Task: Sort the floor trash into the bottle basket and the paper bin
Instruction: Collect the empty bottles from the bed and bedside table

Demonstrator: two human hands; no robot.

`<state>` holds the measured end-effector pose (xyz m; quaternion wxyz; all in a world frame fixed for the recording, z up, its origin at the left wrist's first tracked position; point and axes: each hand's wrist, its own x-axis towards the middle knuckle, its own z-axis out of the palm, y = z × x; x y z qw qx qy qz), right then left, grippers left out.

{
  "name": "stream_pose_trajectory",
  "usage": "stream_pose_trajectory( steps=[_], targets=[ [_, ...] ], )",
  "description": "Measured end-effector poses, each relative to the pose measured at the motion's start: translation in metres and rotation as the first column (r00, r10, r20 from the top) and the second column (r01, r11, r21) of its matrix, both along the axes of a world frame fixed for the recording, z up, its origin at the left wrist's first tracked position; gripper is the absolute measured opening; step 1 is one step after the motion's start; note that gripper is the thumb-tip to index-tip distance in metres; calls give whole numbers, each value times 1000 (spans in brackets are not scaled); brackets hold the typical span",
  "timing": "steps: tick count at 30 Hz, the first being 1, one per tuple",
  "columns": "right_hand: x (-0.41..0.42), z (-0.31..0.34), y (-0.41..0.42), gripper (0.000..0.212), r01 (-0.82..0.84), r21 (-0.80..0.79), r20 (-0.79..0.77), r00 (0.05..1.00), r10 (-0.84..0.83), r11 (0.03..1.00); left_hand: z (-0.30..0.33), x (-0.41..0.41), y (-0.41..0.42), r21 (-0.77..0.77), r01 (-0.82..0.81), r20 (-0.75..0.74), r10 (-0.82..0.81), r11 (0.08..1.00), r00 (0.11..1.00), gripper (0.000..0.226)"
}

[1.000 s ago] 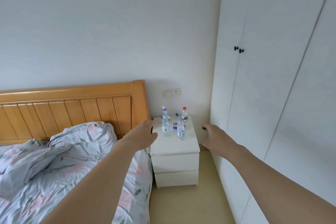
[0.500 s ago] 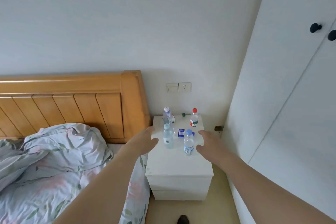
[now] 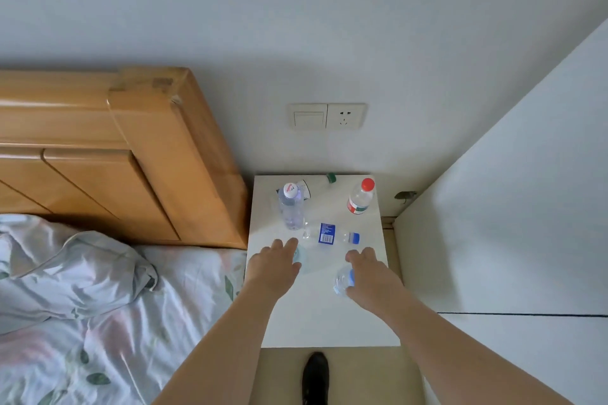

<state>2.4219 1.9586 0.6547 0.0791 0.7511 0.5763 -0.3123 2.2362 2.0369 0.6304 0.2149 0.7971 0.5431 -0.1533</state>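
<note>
White bedside surface [image 3: 322, 316], standing between a wooden headboard [image 3: 158, 154] and a white wardrobe [image 3: 513, 207], carries five clear plastic bottles. Upright at the back: a white-capped bottle [image 3: 291, 207] on the left and a red-capped bottle [image 3: 360, 197] on the right. Lying down: a green-capped bottle [image 3: 317, 183] against the wall and a blue-labelled bottle [image 3: 330, 234] at the middle. Nearest the person: a pale-capped bottle [image 3: 302, 256], largely hidden under the left hand [image 3: 275, 268], and a blue-capped bottle [image 3: 343, 280], just beside the right hand [image 3: 370, 276]. Both hands reach forward with fingers extended and loose; neither has closed round a bottle, though contact at the fingertips cannot be judged. Step in hand, by appearance: the reach to gather bottles, one per hand. Next move calls for curling each hand round a bottle body and lifting straight up, clear of the lying bottle between them. Neither the basket nor the paper bin is in view. Bed [image 3: 108, 322] at left; dark shoe [image 3: 315, 375] on the floor.
</note>
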Motion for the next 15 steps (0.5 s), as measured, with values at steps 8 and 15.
stream_pose_trajectory(
  steps=[8,15],
  targets=[
    [-11,-17,8,16,45,75,-59,997,-41,996,-9,-7,0,36,-69,58,67,997,996,32],
    [-15,63,33,22,115,219,-221,973,-66,969,59,-30,-23,86,-308,231,282,947,931,29]
  ],
)
